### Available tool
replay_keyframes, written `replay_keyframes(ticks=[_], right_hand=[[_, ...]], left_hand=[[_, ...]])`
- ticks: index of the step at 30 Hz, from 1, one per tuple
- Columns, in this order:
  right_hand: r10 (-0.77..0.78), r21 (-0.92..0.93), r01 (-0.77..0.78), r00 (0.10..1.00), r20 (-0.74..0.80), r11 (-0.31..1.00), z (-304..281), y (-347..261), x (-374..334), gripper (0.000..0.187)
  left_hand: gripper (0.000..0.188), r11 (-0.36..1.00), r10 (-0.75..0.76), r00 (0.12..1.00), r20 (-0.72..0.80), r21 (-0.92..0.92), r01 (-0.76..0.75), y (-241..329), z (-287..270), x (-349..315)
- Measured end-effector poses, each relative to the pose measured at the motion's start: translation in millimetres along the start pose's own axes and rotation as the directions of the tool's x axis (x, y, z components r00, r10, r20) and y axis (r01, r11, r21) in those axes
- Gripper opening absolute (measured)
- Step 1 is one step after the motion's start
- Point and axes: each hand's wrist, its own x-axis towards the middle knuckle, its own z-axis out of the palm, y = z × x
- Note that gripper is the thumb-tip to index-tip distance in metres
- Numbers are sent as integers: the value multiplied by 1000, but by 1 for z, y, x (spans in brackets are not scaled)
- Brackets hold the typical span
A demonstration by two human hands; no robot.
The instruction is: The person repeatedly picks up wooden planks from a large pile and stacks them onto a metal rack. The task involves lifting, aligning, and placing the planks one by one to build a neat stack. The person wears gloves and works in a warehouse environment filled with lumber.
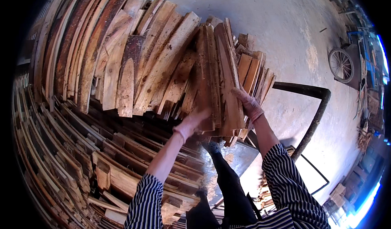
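Note:
Several rough wooden boards [209, 78] stand in a bundle in front of me, leaning away at the right end of a row of planks. My right hand [248, 102], in a pale pink knitted glove, grips the right edge of a wider brown board [229, 82], fingers lying over its face. At the bundle's lower left edge is my left hand [196, 122], also gloved. Motion smears its fingers, so whether they hold a board cannot be made out.
Many bark-edged planks [110, 62] lean in a row at the upper left. Slatted stacks of boards [122, 180] fill the lower left. A dark metal frame [315, 123] stands right of the bundle on the concrete floor [285, 37]. Farther right is a spoked wheel [341, 65].

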Motion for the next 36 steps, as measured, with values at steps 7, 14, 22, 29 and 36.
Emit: replay_keyframes(ticks=[7, 14, 22, 29, 36], right_hand=[[-131, 151, 138, 990, -53, 979, 23, 4, -15, 111], [121, -8, -121, 993, -2, 993, 69, 30, -177, 75], [159, -109, -145, 979, 130, 983, 85, 103, -219, 38], [313, -278, -287, 949, 51, 917, 169, 49, -329, 62], [77, -753, 362, 876, 477, 549, 101, 138, -414, 87]], left_hand=[[66, 909, 186, 983, 3, -379, -171, 35, 41, 0], [68, 948, 150, 988, 42, -290, -132, -74, 50, -139], [66, 838, 323, 942, -95, -434, -331, -105, 57, -185], [69, 706, 540, 806, -241, -392, -590, -208, 58, -260], [92, 536, 558, 732, -391, -504, -678, -270, 99, -397]])
